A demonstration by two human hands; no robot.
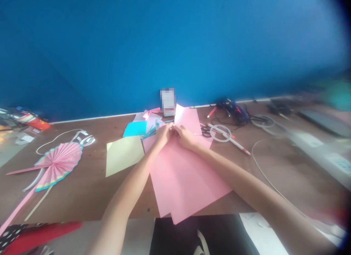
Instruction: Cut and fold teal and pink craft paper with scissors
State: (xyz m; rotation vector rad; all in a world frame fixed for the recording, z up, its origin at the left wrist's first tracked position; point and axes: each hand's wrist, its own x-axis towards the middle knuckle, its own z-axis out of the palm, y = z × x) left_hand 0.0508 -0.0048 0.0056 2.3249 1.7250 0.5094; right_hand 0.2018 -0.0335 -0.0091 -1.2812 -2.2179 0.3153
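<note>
Pink paper sheets (183, 178) lie stacked on the brown table (90, 189) in front of me, hanging a little over the near edge. My left hand (164, 133) and my right hand (185, 136) meet at the far edge of the top sheet. Both pinch the paper there, fingers pressed together. Behind my hands the far part of the sheet (188, 118) stands folded upward.
A pale yellow sheet (123, 154) and a cyan sheet (135, 128) lie to the left. A pink pleated paper fan (59, 163) lies further left. Scissors (205, 130), a tape ring (221, 133), a pen (237, 144), a glue gun (236, 110) and cables are on the right. A blue wall stands behind.
</note>
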